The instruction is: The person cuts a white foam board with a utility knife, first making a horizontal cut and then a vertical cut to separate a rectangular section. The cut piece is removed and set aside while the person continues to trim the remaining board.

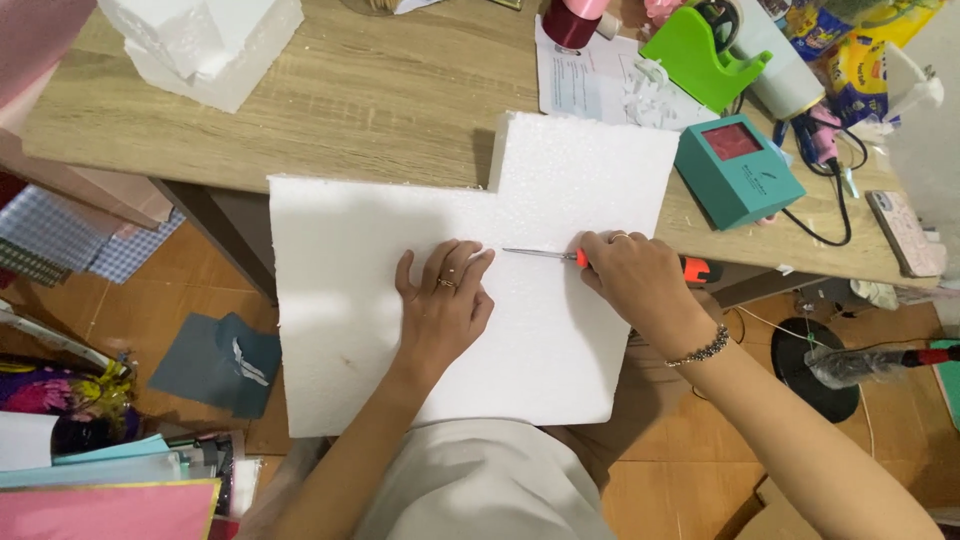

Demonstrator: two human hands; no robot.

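A large white foam board (340, 330) with a notch cut from its upper left rests across my lap and against the edge of the wooden table (380, 110). My left hand (445, 305) lies flat on the board, fingers spread, a ring on one finger. My right hand (640, 280) grips an orange-handled utility knife (690, 268). Its thin blade (535, 253) points left and lies against the board just past my left fingertips.
On the table stand a teal box (735, 170), a green tape dispenser (705, 55), white foam blocks (205, 45), a ribbon spool (570, 22) and a phone (905, 232). Coloured paper sheets (100, 490) and fabric pieces lie on the tiled floor at left.
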